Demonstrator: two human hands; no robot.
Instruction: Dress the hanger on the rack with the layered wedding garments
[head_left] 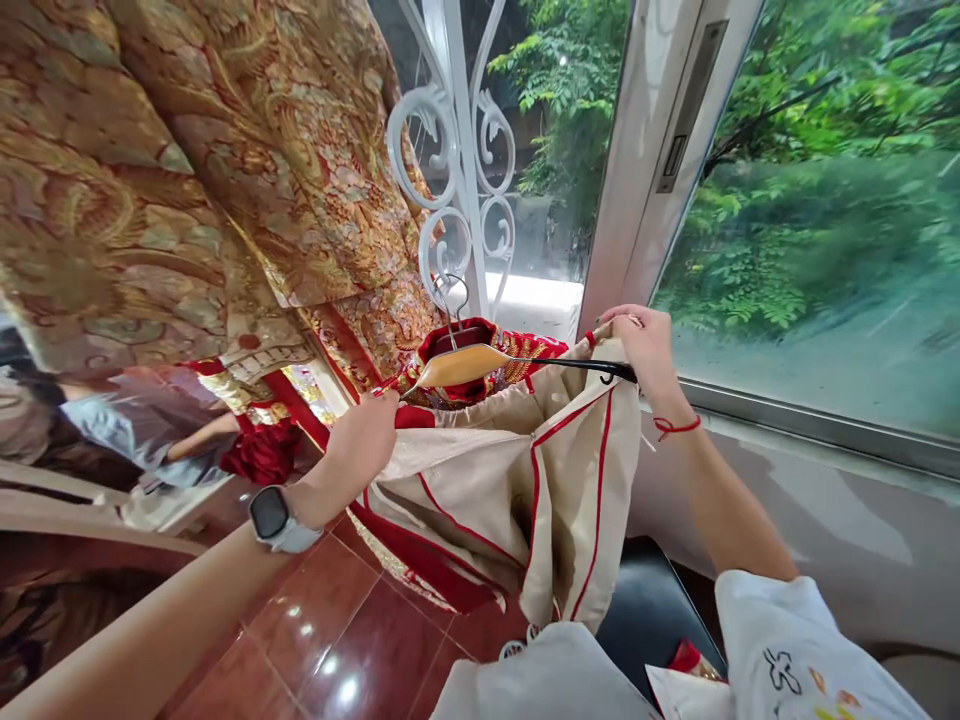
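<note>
A cream skirt-like garment with red piping (pixel 577 470) hangs stretched between my two hands, its gathered waist edge uppermost. My left hand (pixel 361 440), with a watch on the wrist, is closed on the left end of that edge. My right hand (pixel 643 342) pinches the right end, beside the dark end of a hanger. Behind the edge, a hanger with a tan, broad middle (pixel 469 366) and a black arm (pixel 574 365) spans between the hands. A red and gold embroidered garment (pixel 525 347) is just behind it, below wire hanger hooks (pixel 452 300).
Large gold brocade cloth (pixel 225 180) hangs at left. White scrolled ironwork (pixel 457 130) and a window frame (pixel 645 150) stand ahead. A black seat (pixel 660 600) is below right, over red floor tiles (pixel 337 610). Another person (pixel 150 430) is at far left.
</note>
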